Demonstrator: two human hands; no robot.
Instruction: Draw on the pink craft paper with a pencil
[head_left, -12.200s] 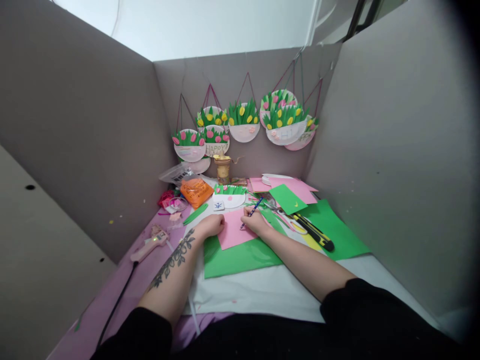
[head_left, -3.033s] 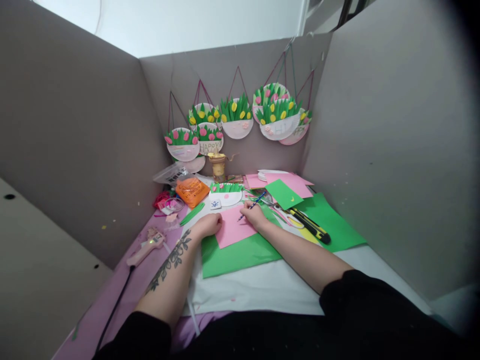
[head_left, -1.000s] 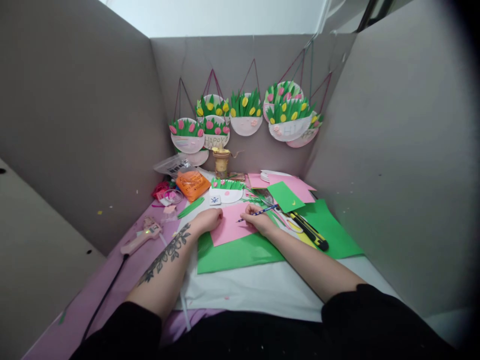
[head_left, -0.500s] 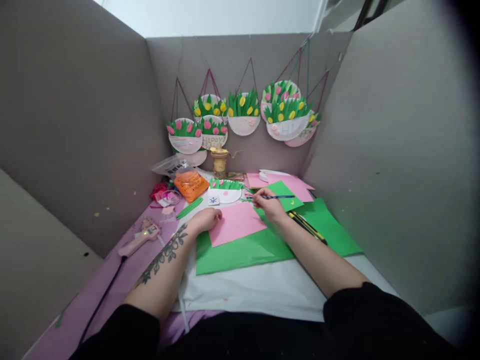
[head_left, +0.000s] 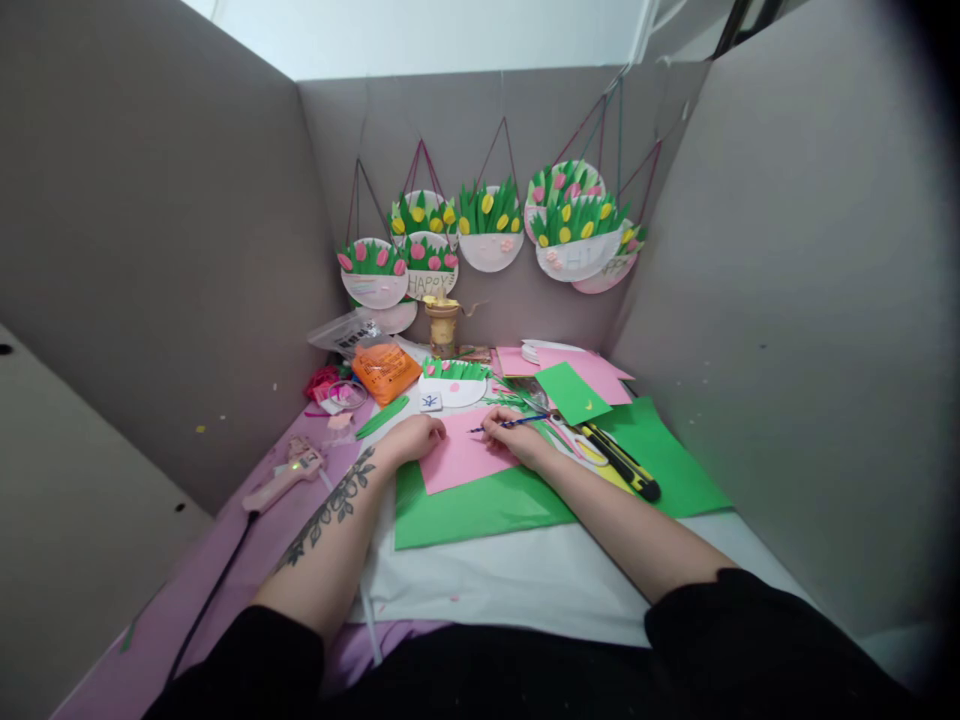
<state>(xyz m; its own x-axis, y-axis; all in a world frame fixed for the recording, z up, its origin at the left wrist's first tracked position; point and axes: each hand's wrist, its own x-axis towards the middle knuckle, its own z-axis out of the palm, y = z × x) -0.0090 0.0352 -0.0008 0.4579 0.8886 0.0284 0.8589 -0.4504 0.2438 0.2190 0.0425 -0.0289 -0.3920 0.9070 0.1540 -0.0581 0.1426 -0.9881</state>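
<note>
My right hand (head_left: 506, 432) is closed around a dark blue pencil (head_left: 525, 421), its tip over the middle of a pink sheet (head_left: 461, 462). On the sheet's left edge rests my left hand (head_left: 421, 438), its fingers curled down; whether anything is between them is hidden. The pink sheet lies on a larger green sheet (head_left: 480, 512). Just beyond it are a small white card with a blue mark (head_left: 430, 401) and a white half plate (head_left: 454, 390) with green paper grass and pink pieces.
Scissors (head_left: 581, 442) and a yellow-black cutter (head_left: 626, 465) lie beside my right forearm. A pink glue gun (head_left: 285, 478) is at left, near an orange bag (head_left: 386, 372). Several plate baskets (head_left: 491, 250) hang on the back wall. Grey panels stand on both sides.
My right hand has moved left and toward me, bringing the pencil over the pink sheet. The scissors have come into view. My left hand stays on the sheet.
</note>
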